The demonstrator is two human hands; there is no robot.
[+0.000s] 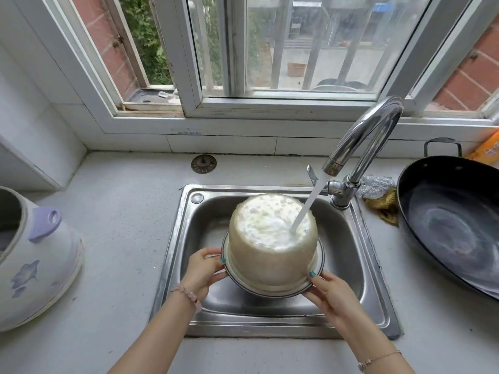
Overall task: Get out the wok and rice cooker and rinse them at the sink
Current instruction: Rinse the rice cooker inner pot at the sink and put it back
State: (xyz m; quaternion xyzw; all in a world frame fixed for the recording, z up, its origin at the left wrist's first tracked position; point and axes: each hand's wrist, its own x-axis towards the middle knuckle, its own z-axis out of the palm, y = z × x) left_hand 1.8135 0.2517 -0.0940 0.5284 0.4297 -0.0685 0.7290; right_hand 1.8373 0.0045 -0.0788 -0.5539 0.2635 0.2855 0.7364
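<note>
A home kitchen: a steel sink [359,265] set in a white counter [129,238], tap [361,147] running, a wok [453,225] at the counter's right edge, under a window [270,49].

A person holds an upturned inner pot [272,255] over a steel sink [359,265], left hand [202,271] and right hand [332,292] gripping its rim on opposite sides, as water [307,209] from a curved chrome tap [370,141] strikes the pot's base. The rice cooker body [40,265], white with purple flowers, stands on the counter [121,211] left of the sink, while a dark wok [453,225] rests on the right, near a silver scouring pad [375,186] beside the tap's foot
</note>
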